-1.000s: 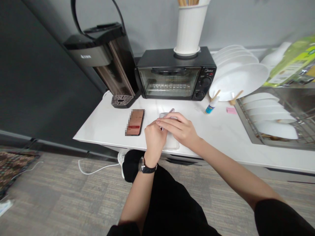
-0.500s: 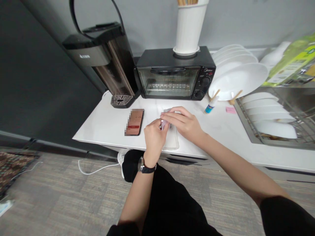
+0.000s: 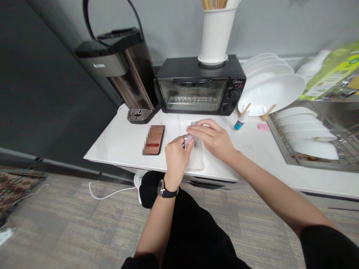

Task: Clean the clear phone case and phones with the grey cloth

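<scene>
My left hand point(image 3: 177, 154) is closed around a small light-purple piece point(image 3: 188, 139), held between thumb and bent fingers; its exact kind is too small to make out. From the right, my right hand point(image 3: 214, 139) reaches across, its long fingers together and their tips on the upper end of that piece. Its thumb is hidden behind the fingers. Beneath both hands lies a pale, flat, rounded-corner thing point(image 3: 198, 162) on the white counter, partly covered by them. A phone point(image 3: 155, 141) with a lit reddish screen lies left of my left hand.
Behind my hands stands a black toaster oven point(image 3: 196, 93) bearing a white utensil holder point(image 3: 217, 35). A tall drink dispenser point(image 3: 131, 82) is at back left. To the right are a small glue-like bottle point(image 3: 239, 122), a pink piece point(image 3: 263, 127), plates point(image 3: 277, 91) and a sink rack point(image 3: 344, 129).
My right fingertips have shifted slightly up and right, so more of the light-purple piece shows. My left hand stays nearly still around it. The view has moved a little.
</scene>
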Demonstrator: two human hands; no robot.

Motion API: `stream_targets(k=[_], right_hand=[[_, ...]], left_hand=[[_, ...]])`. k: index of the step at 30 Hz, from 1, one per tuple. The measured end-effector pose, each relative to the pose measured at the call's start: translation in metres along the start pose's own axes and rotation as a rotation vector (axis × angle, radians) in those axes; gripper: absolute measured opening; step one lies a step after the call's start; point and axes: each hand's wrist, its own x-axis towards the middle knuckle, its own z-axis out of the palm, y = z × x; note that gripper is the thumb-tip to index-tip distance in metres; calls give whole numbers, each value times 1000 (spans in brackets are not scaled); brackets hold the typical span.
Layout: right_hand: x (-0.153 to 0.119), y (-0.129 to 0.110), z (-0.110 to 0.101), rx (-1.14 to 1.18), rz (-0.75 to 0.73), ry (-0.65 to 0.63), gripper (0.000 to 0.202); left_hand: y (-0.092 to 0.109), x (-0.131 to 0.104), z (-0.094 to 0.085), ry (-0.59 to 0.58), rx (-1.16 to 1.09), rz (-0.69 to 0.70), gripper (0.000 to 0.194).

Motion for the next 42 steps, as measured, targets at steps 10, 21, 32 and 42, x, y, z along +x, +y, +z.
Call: stream_targets(k=[10,21,32,42], right_hand=[[-1,-1,-3,-125,-131,-17,39],[6,-6,-7,-71,-204,-116,35],[45,35,-61,222,20,-228,34],[-15,47,-8,458,457,-172,32]], left_hand=[[0,-1,2,14,10,9,14],[-3,-1,4,20,-24,5,15],[-31,-28,34,68,-252,63,12],[-24,-88,-1,388,-429,19,17]])
